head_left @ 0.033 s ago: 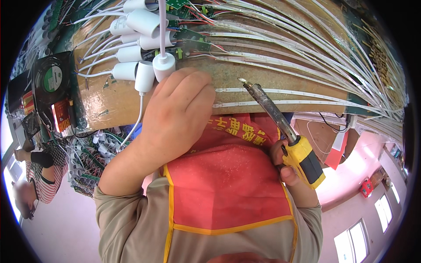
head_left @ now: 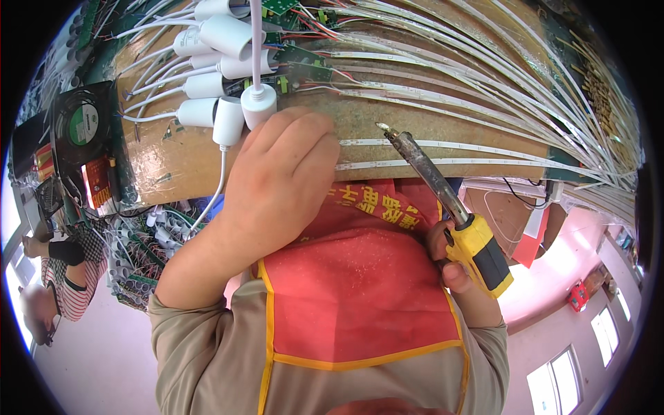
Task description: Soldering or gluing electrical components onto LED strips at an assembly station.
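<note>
My left hand [head_left: 283, 173] is closed over the near edge of the table, back of the hand up, its fingertips hidden beneath it. What it grips is covered. Two white LED strips [head_left: 443, 144] run out from under its fingers toward the right. Touching or just beside its knuckles is a white cylindrical housing [head_left: 259, 104] with a cable rising from it; another white housing [head_left: 228, 121] lies to its left, its cable hanging down. In my right hand [head_left: 453, 259] is a soldering iron [head_left: 443, 194] with a yellow and black handle, its tip pointing up and left above the strips.
Several white housings [head_left: 204, 84] wired to green circuit boards [head_left: 304, 63] and LED strips lie across the brown tabletop [head_left: 159, 173]. A black fan [head_left: 81, 124] stands at left. Below it is a heap of wired boards [head_left: 149, 256]. Another person [head_left: 59, 283] is at far left.
</note>
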`<state>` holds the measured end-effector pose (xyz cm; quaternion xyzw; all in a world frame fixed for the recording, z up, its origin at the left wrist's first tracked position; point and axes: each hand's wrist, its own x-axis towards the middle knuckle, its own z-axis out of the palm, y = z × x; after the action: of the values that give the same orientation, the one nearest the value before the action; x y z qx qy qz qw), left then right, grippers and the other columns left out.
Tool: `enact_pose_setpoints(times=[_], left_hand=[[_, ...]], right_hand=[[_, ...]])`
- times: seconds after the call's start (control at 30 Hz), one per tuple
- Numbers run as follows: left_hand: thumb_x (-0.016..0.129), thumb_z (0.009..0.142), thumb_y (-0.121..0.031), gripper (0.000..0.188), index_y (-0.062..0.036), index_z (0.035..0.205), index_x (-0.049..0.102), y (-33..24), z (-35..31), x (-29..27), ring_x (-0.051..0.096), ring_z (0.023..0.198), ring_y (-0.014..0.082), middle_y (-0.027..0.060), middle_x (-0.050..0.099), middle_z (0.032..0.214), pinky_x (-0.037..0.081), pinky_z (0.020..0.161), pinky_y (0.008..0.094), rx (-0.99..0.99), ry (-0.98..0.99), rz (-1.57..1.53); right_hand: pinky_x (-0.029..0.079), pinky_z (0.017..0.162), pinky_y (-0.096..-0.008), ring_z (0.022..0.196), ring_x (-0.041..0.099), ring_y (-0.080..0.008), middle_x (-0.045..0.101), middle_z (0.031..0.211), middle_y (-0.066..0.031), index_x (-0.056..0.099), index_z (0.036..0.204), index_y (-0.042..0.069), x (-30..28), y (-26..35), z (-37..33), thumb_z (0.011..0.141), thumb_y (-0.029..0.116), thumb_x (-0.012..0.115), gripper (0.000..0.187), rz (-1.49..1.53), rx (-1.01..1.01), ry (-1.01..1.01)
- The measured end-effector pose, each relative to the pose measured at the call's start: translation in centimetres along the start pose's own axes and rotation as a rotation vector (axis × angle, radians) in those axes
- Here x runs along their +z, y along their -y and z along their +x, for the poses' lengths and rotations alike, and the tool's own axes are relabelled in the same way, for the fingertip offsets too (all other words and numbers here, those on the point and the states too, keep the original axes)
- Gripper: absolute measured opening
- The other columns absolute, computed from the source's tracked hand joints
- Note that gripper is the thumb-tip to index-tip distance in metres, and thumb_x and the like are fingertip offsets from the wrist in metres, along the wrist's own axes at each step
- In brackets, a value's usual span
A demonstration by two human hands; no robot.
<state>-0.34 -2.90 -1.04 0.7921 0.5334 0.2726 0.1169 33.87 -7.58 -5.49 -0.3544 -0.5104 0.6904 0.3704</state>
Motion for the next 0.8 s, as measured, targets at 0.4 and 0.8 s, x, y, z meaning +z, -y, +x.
enact_pose_setpoints(times=[0.4, 0.8], left_hand=[[0.074, 0.074, 0.004, 0.024, 0.0008, 0.096, 0.067, 0.1, 0.3, 0.0, 0.066, 0.098, 0.0345, 0.0136, 0.066, 0.104, 0.055, 0.083, 0.0420, 0.023, 0.001, 0.014], [0.064, 0.076, -0.011, 0.029, 0.0000, 0.103, 0.066, 0.3, 1.4, 1.0, 0.063, 0.106, 0.0325, 0.0136, 0.062, 0.117, 0.053, 0.086, 0.0411, -0.001, -0.025, 0.239]], right_hand=[[0.046, 0.060, -0.0305, 0.069, 0.058, -0.0185, 0.062, 0.083, -0.0090, 0.064, 0.097, -0.001, -0.1, 0.6, 0.9, 0.083, 0.016, 0.081, 0.028, 0.088, -0.005, 0.007], [0.045, 0.064, -0.0315, 0.073, 0.056, -0.0174, 0.057, 0.084, -0.0060, 0.060, 0.105, 0.001, 0.4, 2.8, 3.1, 0.092, 0.031, 0.080, 0.039, 0.088, -0.058, -0.040]])
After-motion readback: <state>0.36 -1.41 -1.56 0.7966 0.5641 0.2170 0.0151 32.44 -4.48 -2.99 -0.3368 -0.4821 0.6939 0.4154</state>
